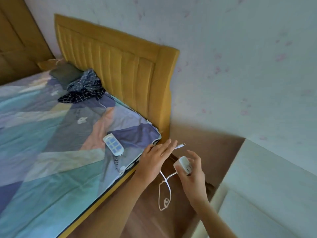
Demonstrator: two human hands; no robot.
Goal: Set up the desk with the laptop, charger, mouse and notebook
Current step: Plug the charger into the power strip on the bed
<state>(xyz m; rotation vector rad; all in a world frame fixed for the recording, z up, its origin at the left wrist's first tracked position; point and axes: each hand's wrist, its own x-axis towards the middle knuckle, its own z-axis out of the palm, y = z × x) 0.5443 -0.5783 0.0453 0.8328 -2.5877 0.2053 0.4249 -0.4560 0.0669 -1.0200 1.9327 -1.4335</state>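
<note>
A white charger brick (183,164) sits in my right hand (194,177), held over the wooden floor between the bed and the desk. Its thin white cable (165,193) hangs below in a loose loop. The cable runs up under my left hand (155,159), and its plug end (180,145) sticks out past the stretched fingertips. My left hand hovers just off the corner of the bed, fingers nearly straight. No laptop, mouse or notebook is in view.
A bed (51,152) with a patchwork sheet fills the left, with a yellow headboard (120,66) behind it. On the bed lie a white controller (113,146) and dark crumpled clothes (82,86). A white desk (267,172) stands at the right against the wall.
</note>
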